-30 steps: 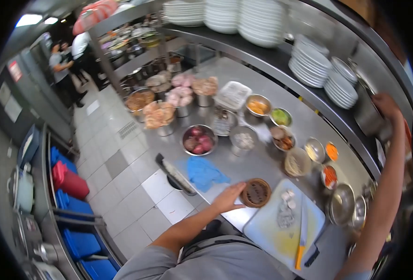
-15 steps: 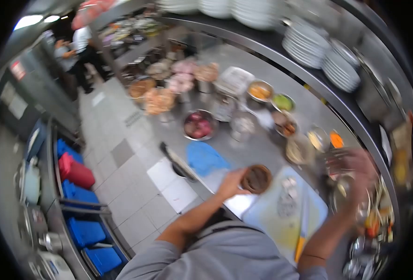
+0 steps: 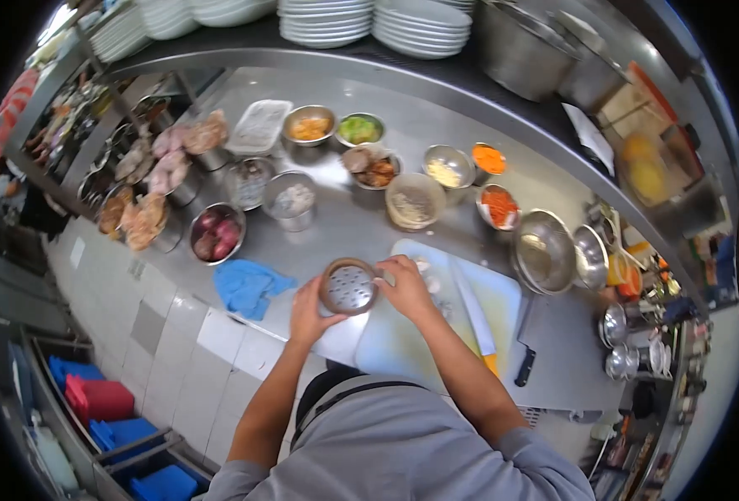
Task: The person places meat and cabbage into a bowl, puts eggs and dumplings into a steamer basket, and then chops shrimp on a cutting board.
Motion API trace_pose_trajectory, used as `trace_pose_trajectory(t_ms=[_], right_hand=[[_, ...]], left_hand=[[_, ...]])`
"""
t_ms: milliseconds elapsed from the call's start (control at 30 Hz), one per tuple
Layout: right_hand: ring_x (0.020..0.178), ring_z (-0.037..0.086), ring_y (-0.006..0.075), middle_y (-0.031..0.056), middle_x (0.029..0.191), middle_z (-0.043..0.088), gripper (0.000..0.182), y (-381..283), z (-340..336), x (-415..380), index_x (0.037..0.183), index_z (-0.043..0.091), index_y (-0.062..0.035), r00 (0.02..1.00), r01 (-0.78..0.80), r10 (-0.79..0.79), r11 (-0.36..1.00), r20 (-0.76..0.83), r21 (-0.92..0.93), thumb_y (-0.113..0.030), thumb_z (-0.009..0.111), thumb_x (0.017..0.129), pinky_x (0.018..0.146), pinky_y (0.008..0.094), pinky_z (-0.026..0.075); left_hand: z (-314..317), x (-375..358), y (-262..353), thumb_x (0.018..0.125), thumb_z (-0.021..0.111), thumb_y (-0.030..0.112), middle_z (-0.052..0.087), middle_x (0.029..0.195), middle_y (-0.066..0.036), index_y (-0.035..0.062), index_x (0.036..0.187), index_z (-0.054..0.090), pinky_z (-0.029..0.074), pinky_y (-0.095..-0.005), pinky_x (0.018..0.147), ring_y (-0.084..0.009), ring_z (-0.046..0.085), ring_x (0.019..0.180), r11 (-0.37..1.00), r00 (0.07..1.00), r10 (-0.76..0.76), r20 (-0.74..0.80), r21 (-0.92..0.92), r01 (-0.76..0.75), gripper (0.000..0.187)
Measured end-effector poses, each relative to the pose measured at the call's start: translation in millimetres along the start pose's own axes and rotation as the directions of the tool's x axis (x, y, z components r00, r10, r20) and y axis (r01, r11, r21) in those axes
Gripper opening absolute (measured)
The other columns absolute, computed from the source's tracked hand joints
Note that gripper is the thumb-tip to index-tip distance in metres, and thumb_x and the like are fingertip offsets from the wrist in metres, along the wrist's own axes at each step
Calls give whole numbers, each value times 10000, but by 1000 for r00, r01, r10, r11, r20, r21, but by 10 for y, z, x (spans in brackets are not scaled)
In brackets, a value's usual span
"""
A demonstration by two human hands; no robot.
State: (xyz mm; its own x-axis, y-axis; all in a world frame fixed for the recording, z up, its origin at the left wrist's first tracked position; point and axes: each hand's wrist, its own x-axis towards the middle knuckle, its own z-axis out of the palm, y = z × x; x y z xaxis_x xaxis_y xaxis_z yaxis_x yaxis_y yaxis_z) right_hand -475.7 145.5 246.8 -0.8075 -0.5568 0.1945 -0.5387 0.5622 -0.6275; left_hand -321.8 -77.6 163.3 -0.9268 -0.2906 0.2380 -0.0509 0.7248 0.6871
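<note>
My left hand (image 3: 308, 313) is closed on the left side of a round brown container (image 3: 328, 302), thumb along its near edge. A silver metal disc (image 3: 351, 287) with several dark holes fills the container's opening. My right hand (image 3: 404, 284) pinches at the container's right rim with bent fingers. Both hands are over the left edge of a pale cutting board (image 3: 403, 351). On the board rest a large knife (image 3: 473, 313) with a yellow handle and some small pale pieces (image 3: 445, 307), partly hidden by my right hand.
A blue cloth (image 3: 251, 288) and a bowl of red onions (image 3: 217, 234) are to the left. Bowls of chopped carrot (image 3: 499, 206) and other foods line the back. A black-handled cleaver (image 3: 526, 366) lies right of the board. Stacked plates (image 3: 420, 27) fill the overhead shelf.
My right hand has come from the bowls at the far right to the brown container. The holed metal disc now covers its formerly dark opening. The view has turned and steadied.
</note>
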Motion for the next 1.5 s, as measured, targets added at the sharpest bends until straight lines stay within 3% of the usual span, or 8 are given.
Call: trace_pose_trajectory(t_ms=[67, 333, 500, 733, 800, 833, 967, 1500], right_hand=[[1102, 637, 343, 145, 1193, 683, 357, 201, -308, 50, 1230, 755, -87, 989, -142, 134, 979, 62, 149, -170, 795, 885, 967, 434, 535], [987, 712, 398, 190, 1106, 749, 257, 1827, -1818, 806, 1145, 756, -42, 921, -254, 198, 958, -337, -133, -187, 713, 936, 909, 459, 562], [1031, 720, 380, 185, 1116, 762, 235, 2578, -1892, 1093, 1115, 759, -48, 945, -320, 276, 892, -176, -319, -209, 693, 957, 953, 468, 556], [1138, 688, 409, 259, 1155, 737, 303, 2449, -1616, 1753, 1172, 762, -8, 988, -107, 70, 955, -139, -275, -153, 675, 921, 1016, 487, 532], [1169, 698, 358, 231, 1263, 724, 362, 2735, -1511, 1992, 1272, 722, -19, 969, -167, 89, 922, -229, -349, -179, 678, 951, 1035, 434, 536], [1236, 671, 384, 254, 1380, 667, 508, 2772, -1536, 2116, 1418, 620, 2, 937, -340, 322, 930, -137, -137, -140, 686, 934, 1080, 439, 519], [1342, 599, 401, 268, 1488, 578, 707, 2834, -1609, 2333, 1533, 481, 11, 927, -373, 373, 895, -47, -246, -133, 744, 893, 1132, 447, 485], [1197, 675, 369, 194, 1245, 710, 396, 2988, -1619, 1750, 1219, 720, -32, 971, -220, 186, 939, -147, -263, -158, 826, 859, 1041, 457, 534]], left_hand=[[30, -4, -15, 577, 1005, 391, 554, 1514, -220, 32, 1564, 427, 377, -515, 1189, -418, 512, 1399, 1000, 1000, 15, 2, -20, -15, 1199], [87, 8, 58, 580, 1005, 351, 573, 1497, -201, 40, 1562, 433, 389, -513, 1169, -412, 525, 1377, 1000, 999, -23, -38, 13, 24, 1179], [101, -7, 5, 577, 996, 386, 559, 1512, -200, 35, 1564, 428, 384, -517, 1171, -420, 509, 1397, 998, 998, -57, -31, 40, 58, 1191], [57, 30, 69, 553, 999, 417, 544, 1530, -198, 37, 1568, 426, 326, -549, 1231, -426, 428, 1490, 988, 997, -68, -35, 138, 72, 1226], [42, 56, 90, 536, 1001, 435, 536, 1538, -199, 41, 1568, 426, 290, -561, 1261, -418, 407, 1510, 983, 996, -86, 4, 163, 85, 1246], [39, 66, 91, 536, 1001, 435, 536, 1538, -199, 41, 1568, 426, 290, -561, 1261, -418, 407, 1510, 981, 995, -103, -9, 166, 103, 1246], [14, 79, 93, 561, 979, 494, 541, 1529, -199, 32, 1561, 433, 273, -561, 1272, -413, 406, 1511, 982, 996, -92, 1, 164, 90, 1230], [70, 90, 97, 570, 963, 511, 551, 1518, -208, 37, 1557, 446, 275, -561, 1266, -426, 419, 1497, 981, 998, -66, -6, 180, 66, 1211]])
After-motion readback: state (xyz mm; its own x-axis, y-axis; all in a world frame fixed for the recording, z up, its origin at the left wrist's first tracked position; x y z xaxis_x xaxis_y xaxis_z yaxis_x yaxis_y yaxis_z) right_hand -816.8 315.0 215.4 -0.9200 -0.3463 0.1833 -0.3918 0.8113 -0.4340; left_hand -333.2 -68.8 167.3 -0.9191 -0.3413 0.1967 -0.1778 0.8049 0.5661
